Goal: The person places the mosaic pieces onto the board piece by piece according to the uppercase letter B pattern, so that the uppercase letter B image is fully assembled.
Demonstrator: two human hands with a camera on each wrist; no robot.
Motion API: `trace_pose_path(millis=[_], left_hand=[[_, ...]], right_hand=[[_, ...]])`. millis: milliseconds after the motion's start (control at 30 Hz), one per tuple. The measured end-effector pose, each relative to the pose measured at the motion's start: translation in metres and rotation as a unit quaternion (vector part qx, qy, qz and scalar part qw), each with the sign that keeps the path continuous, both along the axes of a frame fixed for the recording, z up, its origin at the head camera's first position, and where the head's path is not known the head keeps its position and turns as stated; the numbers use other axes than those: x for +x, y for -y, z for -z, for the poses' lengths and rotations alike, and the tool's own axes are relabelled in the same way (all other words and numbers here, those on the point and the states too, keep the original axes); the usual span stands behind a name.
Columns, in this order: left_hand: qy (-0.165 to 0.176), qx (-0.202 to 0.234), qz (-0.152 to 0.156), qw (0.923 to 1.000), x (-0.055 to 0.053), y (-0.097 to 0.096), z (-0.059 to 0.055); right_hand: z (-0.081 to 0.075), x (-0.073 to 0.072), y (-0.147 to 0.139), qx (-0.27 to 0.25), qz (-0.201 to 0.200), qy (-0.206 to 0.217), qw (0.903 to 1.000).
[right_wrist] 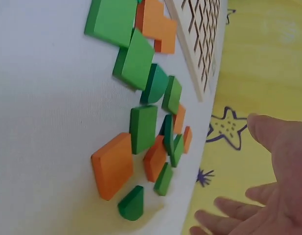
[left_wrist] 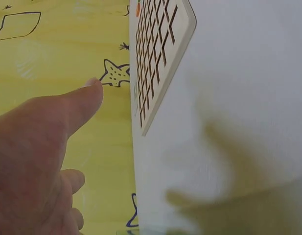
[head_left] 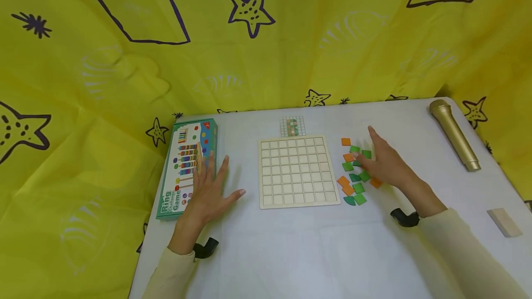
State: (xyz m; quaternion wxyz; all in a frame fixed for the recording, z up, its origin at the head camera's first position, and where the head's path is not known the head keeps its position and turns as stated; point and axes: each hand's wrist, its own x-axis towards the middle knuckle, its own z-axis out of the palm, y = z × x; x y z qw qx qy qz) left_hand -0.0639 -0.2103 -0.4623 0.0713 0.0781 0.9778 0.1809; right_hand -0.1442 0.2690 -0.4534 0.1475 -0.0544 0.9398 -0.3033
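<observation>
My left hand [head_left: 206,199] has its fingers spread and overlaps the right edge of a green game box [head_left: 172,183] in the head view; it holds nothing. My right hand [head_left: 386,166] is stretched out above loose green and orange tiles, also holding nothing. Among them are a green square tile [right_wrist: 133,61], an orange tile [right_wrist: 113,166] and a dark green rounded tile [right_wrist: 131,203]. Between the hands lies a pale wooden grid board [head_left: 297,170], its squares bare. A small pattern card [head_left: 293,126] with a coloured grid lies just behind the board.
At the table's right side lie a gold microphone [head_left: 455,135] and a small wooden block [head_left: 504,222]. A yellow patterned cloth [head_left: 291,59] hangs behind the white table [head_left: 282,253].
</observation>
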Motion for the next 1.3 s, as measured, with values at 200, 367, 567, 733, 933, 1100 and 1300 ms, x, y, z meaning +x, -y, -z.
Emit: trace_pose_path(millis=[200, 367, 567, 733, 933, 1100, 1300], left_hand=[[0.006, 0.044, 0.026, 0.9987, -0.002, -0.017, 0.002], [0.015, 0.05, 0.049, 0.9974, -0.007, -0.034, 0.011], [0.061, 0.079, 0.055, 0.9935, -0.006, -0.044, 0.022], [0.079, 0.092, 0.061, 0.9908, -0.004, -0.049, 0.031], [0.076, 0.084, 0.064, 0.9915, -0.003, -0.05, 0.037], [0.069, 0.079, 0.069, 0.992, -0.003, -0.05, 0.038], [0.073, 0.068, 0.072, 0.9924, -0.004, -0.051, 0.036]], right_hand=[[0.011, -0.02, -0.003, -0.044, 0.016, -0.013, 0.9988], [0.022, -0.032, -0.002, -0.077, 0.028, -0.022, 0.9964], [0.031, -0.045, 0.004, -0.082, 0.022, 0.006, 0.9964], [0.035, -0.052, 0.007, -0.066, 0.016, 0.025, 0.9974], [0.038, -0.055, 0.008, -0.058, 0.013, 0.019, 0.9981], [0.04, -0.056, 0.009, -0.059, 0.007, 0.017, 0.9981], [0.044, -0.06, 0.011, -0.064, -0.006, 0.022, 0.9977]])
